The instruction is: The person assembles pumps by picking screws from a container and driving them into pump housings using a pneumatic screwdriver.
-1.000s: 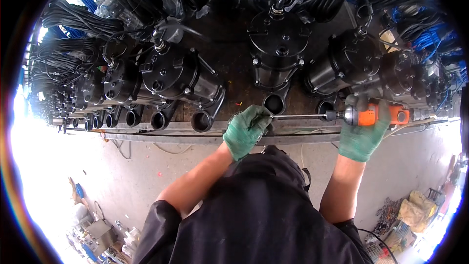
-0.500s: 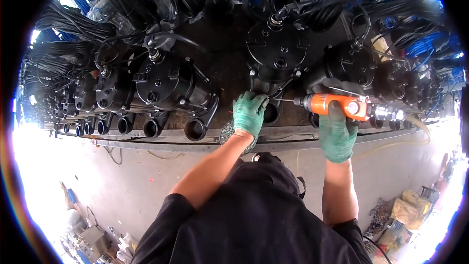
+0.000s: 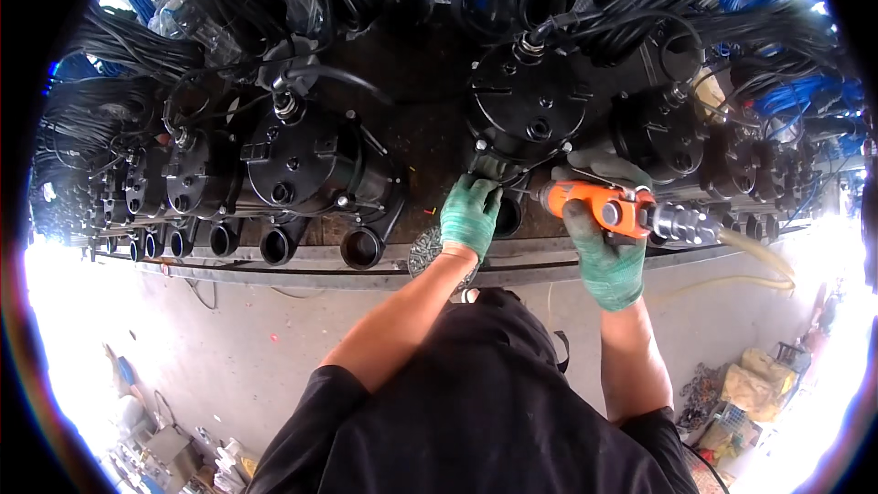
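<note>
Driver (image 3: 578, 197) gripped in right hand (image 3: 602, 252), left hand (image 3: 471, 213) beside black pump (image 3: 529, 99), its hold unclear

Single head-worn fisheye view, left of a side-by-side pair, upright, facing down from near above left hand (image 3: 471, 216) and right hand (image 3: 607, 242), worktop (image 3: 416, 133) across upper part, floor (image 3: 247, 338) below, straight edges bowed

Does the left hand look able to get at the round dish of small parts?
Probably yes: the dish shows close by the left hand, its left part uncovered. The right hand, gripping the orange power tool, is off to the right, leaving that side free.
</note>
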`<state>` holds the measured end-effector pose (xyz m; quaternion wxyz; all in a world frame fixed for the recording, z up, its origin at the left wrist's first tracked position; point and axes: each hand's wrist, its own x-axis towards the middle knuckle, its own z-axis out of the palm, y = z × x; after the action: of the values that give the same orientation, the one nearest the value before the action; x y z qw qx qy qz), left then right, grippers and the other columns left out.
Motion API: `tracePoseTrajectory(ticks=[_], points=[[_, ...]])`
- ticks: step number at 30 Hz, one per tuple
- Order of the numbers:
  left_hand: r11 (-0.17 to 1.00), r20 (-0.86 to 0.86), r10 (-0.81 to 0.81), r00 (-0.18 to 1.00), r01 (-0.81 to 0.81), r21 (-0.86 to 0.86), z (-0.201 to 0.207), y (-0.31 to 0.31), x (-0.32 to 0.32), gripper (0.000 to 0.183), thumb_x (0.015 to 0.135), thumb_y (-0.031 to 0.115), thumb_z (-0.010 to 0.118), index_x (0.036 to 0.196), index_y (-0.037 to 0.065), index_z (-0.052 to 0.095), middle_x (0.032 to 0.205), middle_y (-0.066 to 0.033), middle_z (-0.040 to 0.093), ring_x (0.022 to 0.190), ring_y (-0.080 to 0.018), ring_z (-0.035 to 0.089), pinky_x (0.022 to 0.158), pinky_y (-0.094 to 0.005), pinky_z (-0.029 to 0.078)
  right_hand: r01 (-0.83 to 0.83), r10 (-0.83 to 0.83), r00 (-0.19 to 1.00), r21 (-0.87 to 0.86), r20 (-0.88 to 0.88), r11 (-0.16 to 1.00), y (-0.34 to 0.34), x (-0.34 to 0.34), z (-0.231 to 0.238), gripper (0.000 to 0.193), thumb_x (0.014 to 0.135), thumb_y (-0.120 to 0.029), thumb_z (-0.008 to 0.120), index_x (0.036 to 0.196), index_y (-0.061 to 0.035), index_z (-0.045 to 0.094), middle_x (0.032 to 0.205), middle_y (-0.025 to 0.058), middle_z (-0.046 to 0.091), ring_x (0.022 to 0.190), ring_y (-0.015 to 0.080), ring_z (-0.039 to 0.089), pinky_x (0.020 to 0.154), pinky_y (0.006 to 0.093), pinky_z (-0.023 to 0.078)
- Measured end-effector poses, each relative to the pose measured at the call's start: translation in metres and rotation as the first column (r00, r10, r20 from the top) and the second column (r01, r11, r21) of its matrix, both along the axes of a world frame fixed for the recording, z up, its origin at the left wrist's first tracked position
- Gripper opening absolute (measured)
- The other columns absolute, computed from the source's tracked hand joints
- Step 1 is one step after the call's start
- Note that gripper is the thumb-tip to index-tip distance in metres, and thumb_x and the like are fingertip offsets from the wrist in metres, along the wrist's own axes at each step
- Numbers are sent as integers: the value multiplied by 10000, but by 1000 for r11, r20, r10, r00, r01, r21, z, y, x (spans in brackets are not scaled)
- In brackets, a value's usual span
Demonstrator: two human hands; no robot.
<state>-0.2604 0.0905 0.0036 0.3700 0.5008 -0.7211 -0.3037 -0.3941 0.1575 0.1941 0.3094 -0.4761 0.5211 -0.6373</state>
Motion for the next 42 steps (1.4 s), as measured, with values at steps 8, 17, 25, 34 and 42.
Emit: tracePoseTrajectory(ticks=[8,17,25,34,42], points=[[971,60,-59,996,44,233,-3,3,16,299,850,175,765,1032,28,580,1043,-186,616,919,-395,625,805,-461,521,84,-55,906,52,-420,995,-25,-5,21,417,700,-18,875,1042,-32,639,1014,63,612,834,176,643,758,296,538],[935,17,-82,996,71,348,-8,0,17,319,871,194,755,1063,21,567,1049,-199,612,921,-404,634,796,-470,535,118,-81,842,35,-534,992,-36,7,13,339,752,3,813,1017,-26,603,947,27,610,813,111,606,746,254,515],[933,41,-103,994,82,351,-8,-2,18,336,873,206,750,1087,18,571,1057,-203,613,929,-413,632,811,-473,535,101,-64,872,49,-486,994,-37,9,11,325,748,7,805,1008,-21,612,977,39,605,827,119,611,749,265,516],[884,87,-162,983,105,456,-10,-3,18,475,906,233,701,1272,-13,523,1198,-265,654,1109,-436,632,933,-474,530,36,0,905,77,-426,996,-31,-6,14,413,742,-31,846,1081,-20,611,1015,49,625,868,135,624,779,275,532],[858,121,-203,972,117,499,-8,-6,17,483,906,192,683,1297,-25,498,1175,-291,664,1100,-451,638,929,-480,537,89,-47,934,104,-354,990,-32,-8,9,371,757,-88,880,1012,-45,615,864,24,663,762,124,619,724,289,526]])
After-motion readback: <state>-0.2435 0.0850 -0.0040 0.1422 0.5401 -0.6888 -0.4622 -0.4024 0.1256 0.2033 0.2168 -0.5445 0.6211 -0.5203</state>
